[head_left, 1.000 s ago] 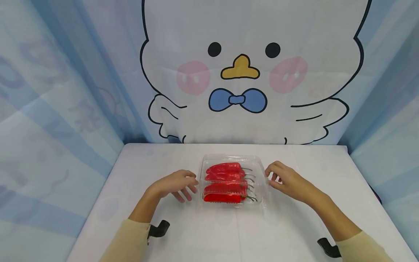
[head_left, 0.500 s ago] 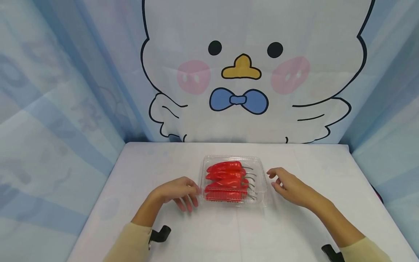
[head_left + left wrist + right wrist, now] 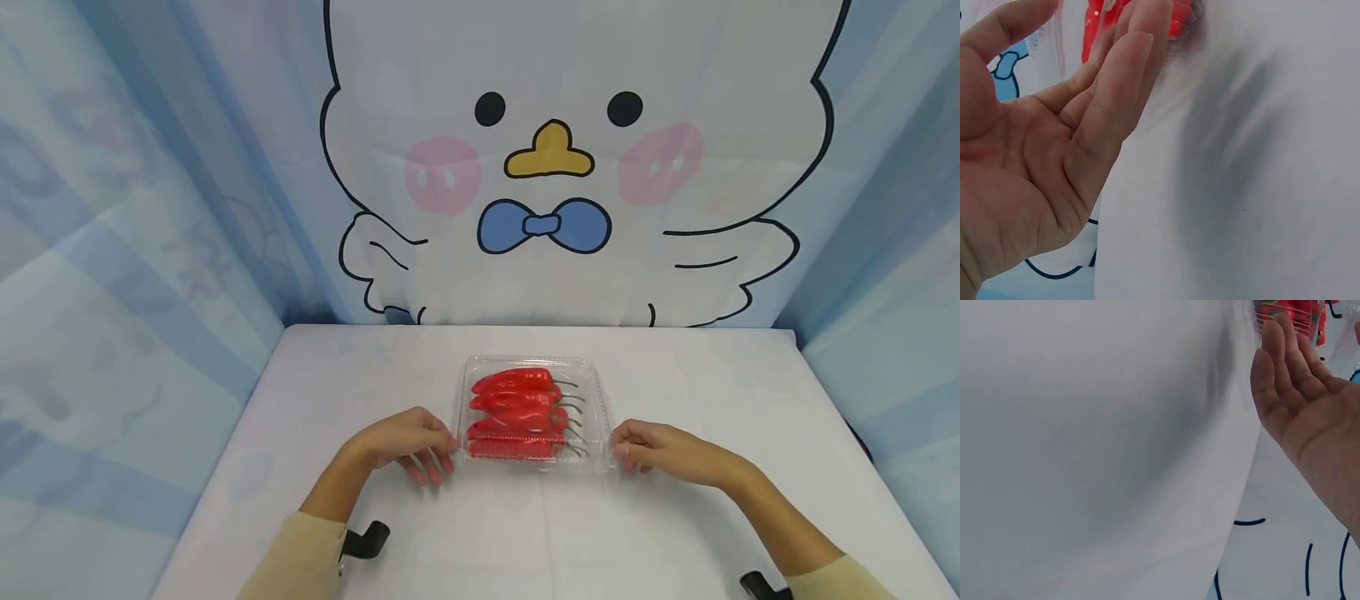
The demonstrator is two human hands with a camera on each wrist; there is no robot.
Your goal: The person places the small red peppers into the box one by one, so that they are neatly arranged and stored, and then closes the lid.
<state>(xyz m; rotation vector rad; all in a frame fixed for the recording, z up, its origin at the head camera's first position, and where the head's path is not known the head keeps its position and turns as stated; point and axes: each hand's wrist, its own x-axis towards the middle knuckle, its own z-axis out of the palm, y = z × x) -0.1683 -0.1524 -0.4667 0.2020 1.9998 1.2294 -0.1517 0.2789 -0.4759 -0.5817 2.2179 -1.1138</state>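
A clear plastic clamshell box (image 3: 595,392) lies on the white table with several red chili peppers (image 3: 517,400) in it, their green stems to the right. At its left front corner is my left hand (image 3: 408,442), fingertips at the rim. The left wrist view shows that hand (image 3: 1054,137) with long, slightly bent fingers and the thumb apart, beside the peppers (image 3: 1089,31). My right hand (image 3: 663,450) has its fingertips by the right front corner. In the right wrist view its fingers (image 3: 1300,365) lie loosely extended; whether they touch the plastic, I cannot tell.
The white-covered table (image 3: 547,533) runs around the box on all sides. A curtain with a cartoon bird (image 3: 551,225) hangs behind its back edge. Blue patterned curtains (image 3: 112,292) stand on both sides. Dark wrist mounts (image 3: 366,540) stick out from the sleeves.
My right hand has come forward and down to the box's right front corner. The left hand has shifted slightly toward the front. The lid's ribbed edge has moved forward over the peppers.
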